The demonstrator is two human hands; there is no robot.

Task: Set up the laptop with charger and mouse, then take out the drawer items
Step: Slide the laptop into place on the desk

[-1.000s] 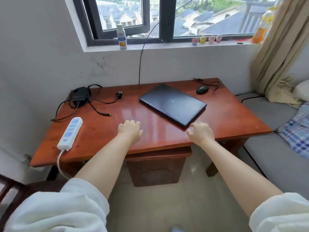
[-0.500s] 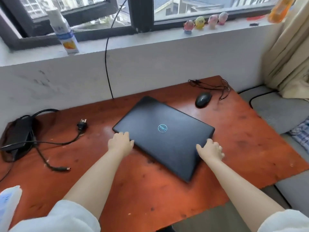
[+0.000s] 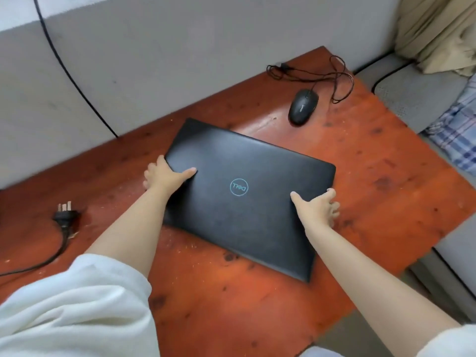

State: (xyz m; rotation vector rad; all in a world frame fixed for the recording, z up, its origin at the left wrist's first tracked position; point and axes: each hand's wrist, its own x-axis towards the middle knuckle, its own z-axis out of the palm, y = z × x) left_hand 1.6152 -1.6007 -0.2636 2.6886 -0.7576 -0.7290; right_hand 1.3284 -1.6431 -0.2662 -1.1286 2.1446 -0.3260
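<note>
On the reddish wooden table point(image 3: 257, 305) a closed black laptop point(image 3: 247, 210) lies flat and askew, its blue round logo facing up. The left hand point(image 3: 164, 175) grips the laptop's left edge, thumb on the lid and fingers curled round the side. The right hand point(image 3: 318, 208) clasps the right edge the same way. A black wired mouse point(image 3: 302, 106) (cord looped behind it) sits well apart near the far corner. A charger plug point(image 3: 65, 215) lies left of the laptop, prongs pointing away.
</note>
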